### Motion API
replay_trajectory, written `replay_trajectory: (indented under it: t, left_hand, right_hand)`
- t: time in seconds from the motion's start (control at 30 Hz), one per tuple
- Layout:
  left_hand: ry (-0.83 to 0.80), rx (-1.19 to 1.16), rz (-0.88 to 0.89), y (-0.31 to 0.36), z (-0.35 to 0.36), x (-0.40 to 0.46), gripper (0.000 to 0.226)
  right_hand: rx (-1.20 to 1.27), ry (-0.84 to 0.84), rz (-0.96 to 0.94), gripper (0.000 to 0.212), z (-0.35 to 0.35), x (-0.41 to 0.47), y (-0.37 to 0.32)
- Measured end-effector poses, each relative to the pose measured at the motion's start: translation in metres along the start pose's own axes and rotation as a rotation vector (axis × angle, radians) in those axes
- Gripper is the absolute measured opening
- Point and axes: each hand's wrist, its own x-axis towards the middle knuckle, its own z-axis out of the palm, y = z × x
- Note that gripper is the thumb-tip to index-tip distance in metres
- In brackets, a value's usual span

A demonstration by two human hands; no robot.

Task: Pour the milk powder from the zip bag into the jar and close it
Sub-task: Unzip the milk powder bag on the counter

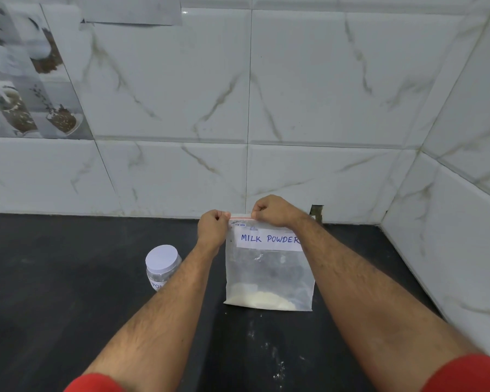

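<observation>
Nearest the camera, two bare forearms with red sleeves at the lower edge are seen reaching forward over a dark table (pixel 68 321), on which a faint dusting of white specks (pixel 269 352) is scattered in front of the work. Beyond the specks, a clear zip bag (pixel 269 275) is held upright with its bottom edge resting on the table; a white label reading "MILK POWDER" is stuck across its upper part, and a low heap of pale milk powder (pixel 262 302) is settled along the bottom, with the rest of the bag looking slack and mostly hollow. To the left of the bag, near but apart from it, a small clear jar (pixel 161 268) is stood, capped with a white lid (pixel 162 258); whether anything is inside cannot be told. At the top of the bag, the red seal strip (pixel 240 216) is pinched at its left end by the left hand (pixel 213 229) and further right by the right hand (pixel 272 212), both with fingers curled onto it. Whether the strip is parted yet cannot be made out. The task is judged to be at its start: the bag is being opened, while the jar is still to be uncapped, filled and closed. Behind everything, marbled white wall tiles (pixel 323 94) are seen.
</observation>
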Motion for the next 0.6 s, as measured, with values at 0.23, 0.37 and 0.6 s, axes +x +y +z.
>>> replay_trajectory:
  t: [0.23, 0.37, 0.6]
  left_hand:
    - [0.002, -0.015, -0.011, 0.002, -0.001, 0.001, 0.031]
    - [0.009, -0.006, -0.016, 0.001, -0.001, 0.001, 0.028]
    - [-0.001, -0.009, -0.018, 0.003, -0.002, 0.003, 0.027]
  right_hand:
    - [-0.021, 0.007, 0.007, 0.009, -0.008, -0.004, 0.006]
    - [-0.019, 0.017, 0.013, 0.012, -0.011, -0.007, 0.012]
    - [-0.032, 0.025, 0.003, 0.015, -0.018, -0.014, 0.017]
